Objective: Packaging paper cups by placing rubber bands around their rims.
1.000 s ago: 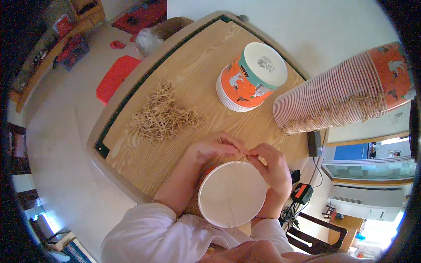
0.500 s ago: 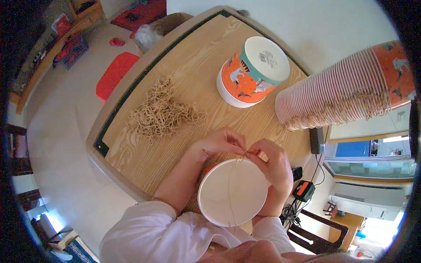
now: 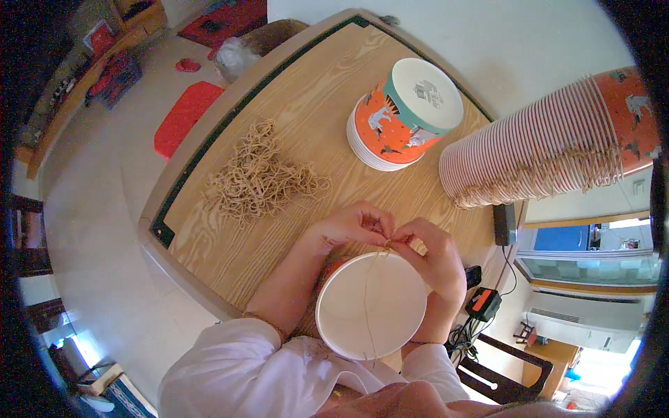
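A white-lined paper bucket point(image 3: 348, 313) with an orange outside stands in front of me, its opening facing up toward me. A thin tan string point(image 3: 367, 299) runs across that opening from the near rim to the far rim. At the far rim my left hand point(image 3: 357, 224) pinches the string between thumb and finger. Right beside it my right hand point(image 3: 433, 256) pinches the same string, the fingertips of both hands nearly touching. Whether a knot sits between them is too small to tell. A loose tangle of tan strings point(image 3: 261, 177) lies on the table beyond my left hand.
Upside-down stacked orange and green buckets point(image 3: 401, 122) stand on the far table. A long, leaning stack of buckets point(image 3: 529, 150) with string tufts along its rims is at the right. Black power adapters point(image 3: 482, 304) and cables are by the right edge of the wooden table point(image 3: 313, 83).
Both hands keep their pinch at the far rim with only a slight shift of the fingers. The whole view has moved a little; the bucket stays in place.
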A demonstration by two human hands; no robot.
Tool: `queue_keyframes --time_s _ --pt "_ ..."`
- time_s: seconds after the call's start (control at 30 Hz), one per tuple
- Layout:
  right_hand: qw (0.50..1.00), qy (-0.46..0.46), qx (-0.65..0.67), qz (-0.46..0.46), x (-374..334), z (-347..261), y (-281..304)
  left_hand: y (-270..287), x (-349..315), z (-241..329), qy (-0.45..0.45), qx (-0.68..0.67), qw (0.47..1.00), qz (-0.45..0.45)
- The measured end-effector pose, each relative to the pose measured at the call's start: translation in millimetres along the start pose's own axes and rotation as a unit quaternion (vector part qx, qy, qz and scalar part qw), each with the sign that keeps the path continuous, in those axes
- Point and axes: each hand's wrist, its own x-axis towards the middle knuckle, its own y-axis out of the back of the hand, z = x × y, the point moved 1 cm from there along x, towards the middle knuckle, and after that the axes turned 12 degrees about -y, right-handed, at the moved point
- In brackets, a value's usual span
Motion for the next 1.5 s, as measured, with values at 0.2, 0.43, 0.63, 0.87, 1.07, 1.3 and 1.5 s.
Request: queue_keyframes --time_s 0.2,0.43,0.63,0.87,1.07,1.3,1.5 --pt "0.999 -0.019 0.004 -0.027 -1 -1 2 -3 -3 4 0.022 -0.006 0.999 0.042" --pt "0.998 0.001 0.048 -0.037 -4 -2 2 -13 -2 29 0.044 -0.103 0.991 0.079" --pt "0.99 -0.101 0.066 -0.073 3 -4 -6 -8 -4 22 -0.025 -0.045 0.994 0.091" --pt "0.976 -0.063 0.137 -0.156 6 -1 -5 -28 -9 75 0.049 0.074 0.991 0.097" --pt "0.978 -0.06 0.127 -0.152 4 5 -8 -49 -7 99 0.148 0.167 0.964 0.146" --pt "0.98 -0.058 0.125 -0.144 4 0 -6 -69 -15 91 0.078 0.296 0.943 0.128" --pt "0.981 -0.054 0.122 -0.141 4 3 -7 -65 -26 93 0.066 0.251 0.946 0.193"
